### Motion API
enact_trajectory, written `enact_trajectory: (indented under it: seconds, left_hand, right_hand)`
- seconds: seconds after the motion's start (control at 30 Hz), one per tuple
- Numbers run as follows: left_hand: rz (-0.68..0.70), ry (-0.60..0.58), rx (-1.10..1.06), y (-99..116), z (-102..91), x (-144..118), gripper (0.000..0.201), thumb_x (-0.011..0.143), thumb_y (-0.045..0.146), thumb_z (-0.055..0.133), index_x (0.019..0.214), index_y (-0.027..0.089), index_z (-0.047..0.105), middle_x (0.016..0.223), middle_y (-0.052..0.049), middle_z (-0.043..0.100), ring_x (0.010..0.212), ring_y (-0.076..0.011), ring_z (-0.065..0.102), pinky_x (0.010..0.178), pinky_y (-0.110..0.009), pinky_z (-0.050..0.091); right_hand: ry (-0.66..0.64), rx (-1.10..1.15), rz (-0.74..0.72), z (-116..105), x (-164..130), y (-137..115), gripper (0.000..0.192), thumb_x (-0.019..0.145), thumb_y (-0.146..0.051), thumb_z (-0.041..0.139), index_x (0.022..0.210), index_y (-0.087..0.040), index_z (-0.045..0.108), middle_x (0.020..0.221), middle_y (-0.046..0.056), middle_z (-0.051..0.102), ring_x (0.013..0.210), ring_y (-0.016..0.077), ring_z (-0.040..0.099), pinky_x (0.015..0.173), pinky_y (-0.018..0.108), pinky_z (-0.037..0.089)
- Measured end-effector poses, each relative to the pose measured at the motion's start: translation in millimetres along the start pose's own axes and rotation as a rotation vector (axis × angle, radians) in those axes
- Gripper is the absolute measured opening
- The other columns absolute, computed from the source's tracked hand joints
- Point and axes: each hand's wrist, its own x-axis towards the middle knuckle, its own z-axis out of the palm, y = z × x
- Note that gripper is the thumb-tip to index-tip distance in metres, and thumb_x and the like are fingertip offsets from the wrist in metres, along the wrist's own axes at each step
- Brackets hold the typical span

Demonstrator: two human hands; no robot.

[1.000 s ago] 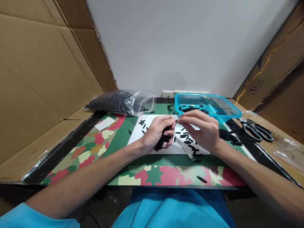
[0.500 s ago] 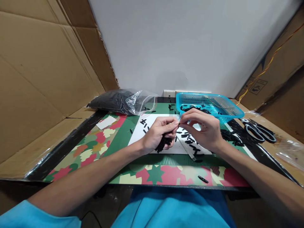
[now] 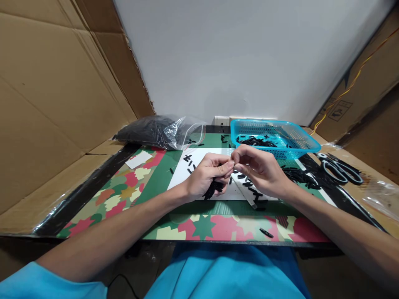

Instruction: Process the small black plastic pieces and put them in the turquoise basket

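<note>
Left fingers (image 3: 222, 170) round slender black pieces (image 3: 212, 190), perforated plastic basket (image 3: 282, 154)

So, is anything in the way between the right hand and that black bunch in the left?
Only the left hand, curled around the black bunch and partly covering it. Nothing else visible stands between the bunch and the right hand.

Short bright-blue left sleeve (image 3: 56, 279), softly creased blue garment (image 3: 224, 274).
</note>
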Motion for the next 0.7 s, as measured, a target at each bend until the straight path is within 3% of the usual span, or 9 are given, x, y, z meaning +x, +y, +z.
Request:
enact_trajectory:
  seconds: [0.47,0.7]
  left_hand:
    - [0.001,0.039,-0.027,-2.4,2.7,0.3,0.042,0.087,0.048,0.079,0.073,0.018,0.054,0.055,0.009,0.033,0.041,-0.0045,0.028,0.036,-0.018,0.038]
    - [0.018,0.053,-0.012,-9.1,2.7,-1.2,0.041,0.092,0.050,0.073,0.075,0.018,0.054,0.055,0.008,0.035,0.039,-0.0065,0.038,0.037,-0.017,0.036]
  right_hand:
    - [-0.024,0.055,0.044,5.0,0.2,0.6,0.033,0.105,-0.053,0.060,0.094,-0.023,0.050,0.084,0.000,0.048,0.072,0.0155,0.043,0.063,0.029,0.039]
    - [-0.060,0.007,0.029,2.8,0.4,5.4,0.024,0.109,-0.043,0.055,0.096,-0.023,0.050,0.087,0.000,0.051,0.073,0.0155,0.047,0.065,0.028,0.042]
